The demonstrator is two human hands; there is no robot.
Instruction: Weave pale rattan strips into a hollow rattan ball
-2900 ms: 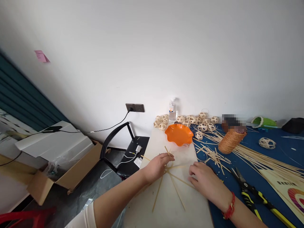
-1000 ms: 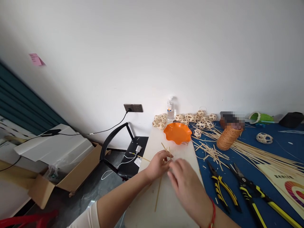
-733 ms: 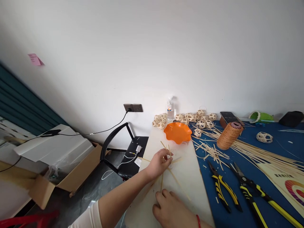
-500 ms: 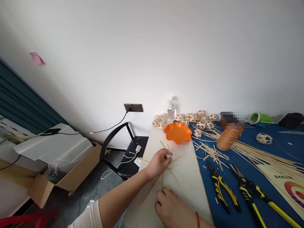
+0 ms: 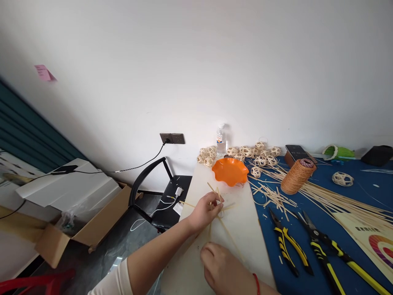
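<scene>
My left hand [image 5: 206, 211] is closed in a pinch on thin, pale bamboo strips [image 5: 229, 231] where they cross, and the strips fan out from it in several directions over a white board [image 5: 250, 229]. Below it, my right hand [image 5: 223, 267], with a red cord at the wrist, is curled shut at the lower end of one strip that runs down from the crossing. Its fingertips are mostly hidden under the hand. Just beyond the left hand sits an orange wavy-rimmed dish [image 5: 230, 172].
Woven balls [image 5: 264, 155] and a water bottle [image 5: 221, 141] line the wall. On the blue mat [image 5: 264, 241] lie cut strips [image 5: 276, 198], long-nose pliers [image 5: 287, 241], big shears [image 5: 328, 250] and a twine spool [image 5: 297, 177]. A black chair [image 5: 166, 200] stands left.
My right hand has curled in more and shifted slightly, its fingers now tucked under. My left hand keeps its pinch in the same place. The view has moved very slightly.
</scene>
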